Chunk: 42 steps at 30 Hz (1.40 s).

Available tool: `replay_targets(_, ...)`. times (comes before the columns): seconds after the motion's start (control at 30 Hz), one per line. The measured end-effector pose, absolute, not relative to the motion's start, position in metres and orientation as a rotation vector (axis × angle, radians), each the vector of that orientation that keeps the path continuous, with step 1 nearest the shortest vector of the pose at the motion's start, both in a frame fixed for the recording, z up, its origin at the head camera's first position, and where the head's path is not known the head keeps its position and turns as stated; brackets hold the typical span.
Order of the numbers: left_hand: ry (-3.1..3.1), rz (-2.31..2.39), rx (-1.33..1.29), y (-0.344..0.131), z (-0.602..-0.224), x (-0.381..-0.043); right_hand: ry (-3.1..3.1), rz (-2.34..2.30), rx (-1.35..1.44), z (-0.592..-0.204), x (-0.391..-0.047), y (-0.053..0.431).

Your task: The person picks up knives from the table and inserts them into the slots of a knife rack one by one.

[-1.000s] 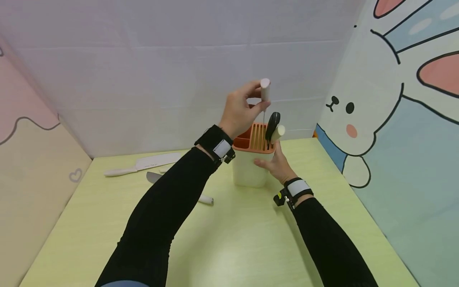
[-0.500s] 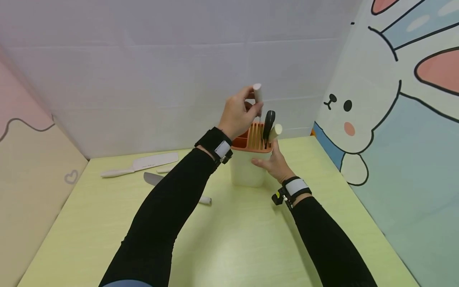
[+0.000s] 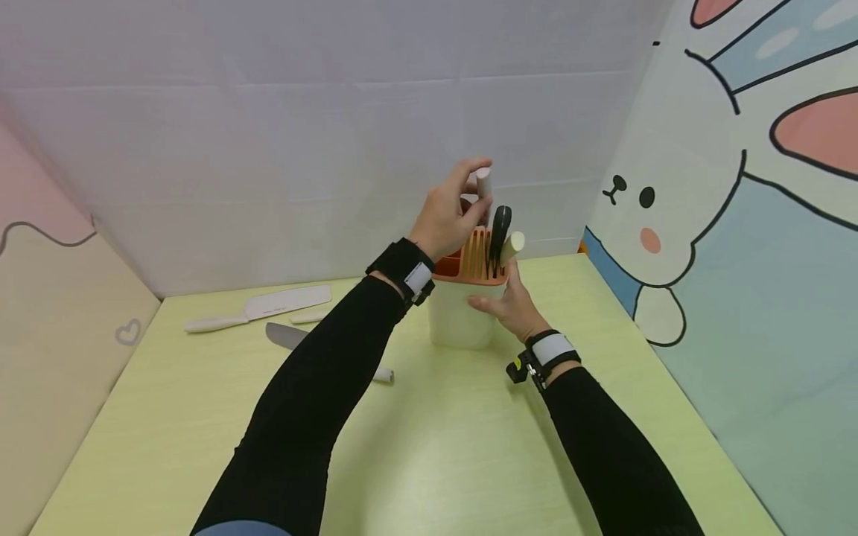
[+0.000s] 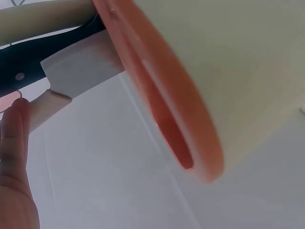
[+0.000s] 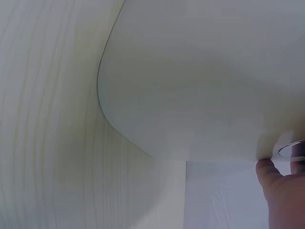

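Note:
My left hand (image 3: 444, 212) pinches the white handle (image 3: 484, 186) of a knife between thumb and fingers, index finger stretched over its end. In the left wrist view the knife's wide blade (image 4: 83, 67) runs partly into the orange top of a cream knife holder (image 3: 462, 320). Beside that blade, a black-handled utensil (image 3: 500, 227) and one with a cream handle (image 3: 513, 246) stand in the slots. My right hand (image 3: 516, 309) grips the holder's right side, thumb across the front. Its thumb and a fingertip show at the holder's edge in the right wrist view.
Left on the table lie a white-handled cleaver (image 3: 268, 307), a knife with a grey blade (image 3: 284, 335) partly under my left sleeve, and a pale handle-like piece (image 3: 307, 318). A pale wall (image 3: 302, 186) stands behind, a rabbit-print panel (image 3: 710, 223) to the right.
The knife in my left hand has sunk lower into the holder. My left index finger has moved over the handle's end. The right hand keeps its grip on the holder.

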<state>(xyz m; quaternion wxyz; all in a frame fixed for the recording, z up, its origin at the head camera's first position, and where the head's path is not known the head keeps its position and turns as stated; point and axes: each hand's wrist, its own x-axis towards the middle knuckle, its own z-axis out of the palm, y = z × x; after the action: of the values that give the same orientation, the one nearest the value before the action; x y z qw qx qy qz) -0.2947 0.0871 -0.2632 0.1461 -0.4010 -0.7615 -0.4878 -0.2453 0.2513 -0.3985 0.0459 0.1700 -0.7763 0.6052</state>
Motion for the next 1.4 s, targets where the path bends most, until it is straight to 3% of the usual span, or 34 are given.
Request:
replay_targets(1.07,-2.466,-1.123,-1.070,0.107,-0.282,-0.309,-2.338,1.857,0.564,-0.397,-0.248,0.255)
replay_targets(1.4,-2.325,-0.846,-1.240,0.107,-0.286,-0.308,-2.344,1.856,0.552,-0.398,-0.248,0.255)
